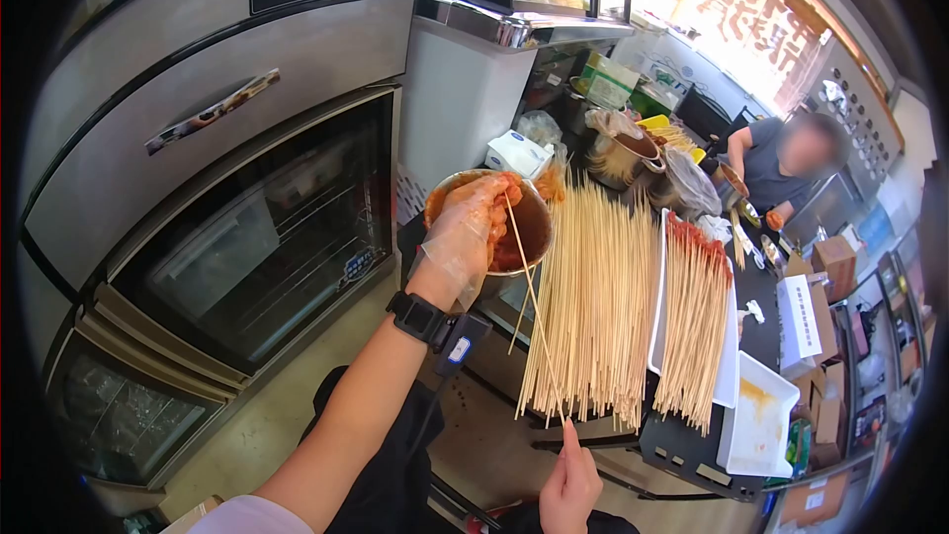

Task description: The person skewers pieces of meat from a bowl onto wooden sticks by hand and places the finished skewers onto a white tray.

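Left hand: in a clear glove (457,257), it bends (474,222) over the pot (534,221), its fingers curled narrow around red-coated food; sauce hides the exact finger contact.
Right hand: bare (570,480), its fingertips pinch the lower end of 1 skewer (535,305).
Skewer in hand: slants from the left fingers down to the right hand; its upper end meets the red-coated food. Whether the point pierces it, I cannot tell.
Pot: stands just beside the bare skewers (593,307); more red food (509,255) lies inside.
Tray: 1 white tray (656,331) bears skewers with red-coated ends (697,249), all facing the same way. A 2nd white tray (780,435) near it shows an orange stain.
Co-worker: 1 person (776,163) sits across the table.
Handling advice: steady the lower end, push along the shaft's own line, and keep the gloved fingertips beside the point's path, never ahead of it. Working above the pot appears sound, as drips fall inside.
Hygiene: the bare hand is best kept off the coated end.
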Demonstrator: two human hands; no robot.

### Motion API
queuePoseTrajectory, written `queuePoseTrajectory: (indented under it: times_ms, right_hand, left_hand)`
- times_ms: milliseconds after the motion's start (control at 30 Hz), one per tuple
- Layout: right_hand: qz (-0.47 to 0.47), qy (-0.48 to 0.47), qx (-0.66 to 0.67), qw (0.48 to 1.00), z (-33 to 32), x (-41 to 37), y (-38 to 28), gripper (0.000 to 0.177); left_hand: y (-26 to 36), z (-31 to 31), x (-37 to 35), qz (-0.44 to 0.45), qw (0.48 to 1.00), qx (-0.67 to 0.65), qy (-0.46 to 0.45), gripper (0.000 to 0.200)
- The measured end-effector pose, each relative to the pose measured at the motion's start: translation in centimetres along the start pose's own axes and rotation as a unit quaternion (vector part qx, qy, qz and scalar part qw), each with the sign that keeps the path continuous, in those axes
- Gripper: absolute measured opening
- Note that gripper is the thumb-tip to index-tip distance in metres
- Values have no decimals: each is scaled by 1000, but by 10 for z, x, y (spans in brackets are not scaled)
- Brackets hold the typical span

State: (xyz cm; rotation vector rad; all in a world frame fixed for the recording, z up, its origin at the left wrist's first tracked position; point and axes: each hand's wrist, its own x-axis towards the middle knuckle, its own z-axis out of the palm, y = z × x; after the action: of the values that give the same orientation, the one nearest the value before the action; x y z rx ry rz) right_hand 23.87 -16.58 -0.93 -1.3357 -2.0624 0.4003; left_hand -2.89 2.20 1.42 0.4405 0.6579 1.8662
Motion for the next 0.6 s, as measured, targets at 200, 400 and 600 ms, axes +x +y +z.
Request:
queuePoseTrajectory:
  times_ms: [200, 400, 600]
  right_hand:
    - [19, 4, -2, 1000, -1, 1, -4, 44]
    - [29, 5, -16, 999, -1, 0, -7, 43]
    - [34, 9, -13, 999, 1, 0, -5, 44]
  left_hand:
    - [-6, 6, -6, 52, 997, 51, 9, 14]
    - [-22, -1, 1, 198, 975, 71, -65, 15]
    - [-13, 5, -5, 90, 994, 63, 2, 17]
